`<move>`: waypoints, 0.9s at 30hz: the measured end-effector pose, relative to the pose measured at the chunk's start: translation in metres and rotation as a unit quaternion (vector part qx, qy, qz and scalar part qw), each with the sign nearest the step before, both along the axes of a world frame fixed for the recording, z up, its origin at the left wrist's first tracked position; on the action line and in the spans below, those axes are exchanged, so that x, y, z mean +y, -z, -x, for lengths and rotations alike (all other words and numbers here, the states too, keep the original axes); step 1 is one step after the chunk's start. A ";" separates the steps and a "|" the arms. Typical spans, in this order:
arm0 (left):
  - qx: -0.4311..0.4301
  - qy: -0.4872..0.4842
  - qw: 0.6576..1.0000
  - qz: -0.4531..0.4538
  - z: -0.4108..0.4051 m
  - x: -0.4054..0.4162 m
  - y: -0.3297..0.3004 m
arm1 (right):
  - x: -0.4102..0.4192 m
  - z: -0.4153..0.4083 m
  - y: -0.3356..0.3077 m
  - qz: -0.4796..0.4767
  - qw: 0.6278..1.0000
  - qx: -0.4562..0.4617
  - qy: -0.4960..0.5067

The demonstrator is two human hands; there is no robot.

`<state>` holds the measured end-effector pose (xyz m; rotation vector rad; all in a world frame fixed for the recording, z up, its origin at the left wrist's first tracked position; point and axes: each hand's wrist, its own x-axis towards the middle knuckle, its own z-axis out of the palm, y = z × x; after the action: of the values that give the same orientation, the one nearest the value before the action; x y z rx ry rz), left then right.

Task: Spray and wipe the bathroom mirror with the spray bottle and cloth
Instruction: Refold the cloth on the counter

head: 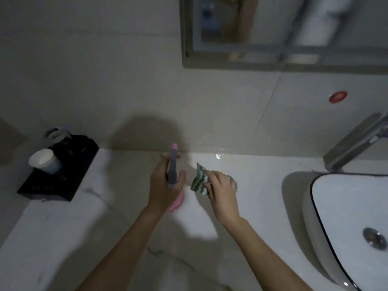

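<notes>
Gripping the spray bottle (173, 177) by its grey trigger head in the left hand (162, 183), pink body hanging below the palm over the marble counter (63, 227); judged light, rigid and possibly slick, best taken at the neck. Pinching the green-and-white striped cloth (199, 181) in the right hand (221, 190), soft and limp, likely to need bunching for a firm wiping pad. Both forearms extended forward and low, wrists level, well below the mirror (294, 28) on the wall above.
</notes>
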<state>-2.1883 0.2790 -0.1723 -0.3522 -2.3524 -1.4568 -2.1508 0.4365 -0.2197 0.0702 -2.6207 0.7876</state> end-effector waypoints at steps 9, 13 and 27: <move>-0.065 0.013 0.996 0.061 -0.062 -0.009 0.050 | 0.012 -0.079 0.109 -0.175 0.962 -0.158 -0.137; -0.065 0.034 0.993 0.089 -0.078 -0.008 0.053 | 0.011 -0.094 0.118 -0.155 0.941 -0.248 -0.172; -0.080 0.024 0.997 0.000 -0.113 -0.029 0.101 | 0.040 -0.115 0.105 0.141 0.924 -0.324 0.143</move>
<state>-2.0757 0.2498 -0.2732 -0.3048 -2.4846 -1.5585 -2.0358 0.4769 -0.3247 -0.7597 -2.9584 1.2279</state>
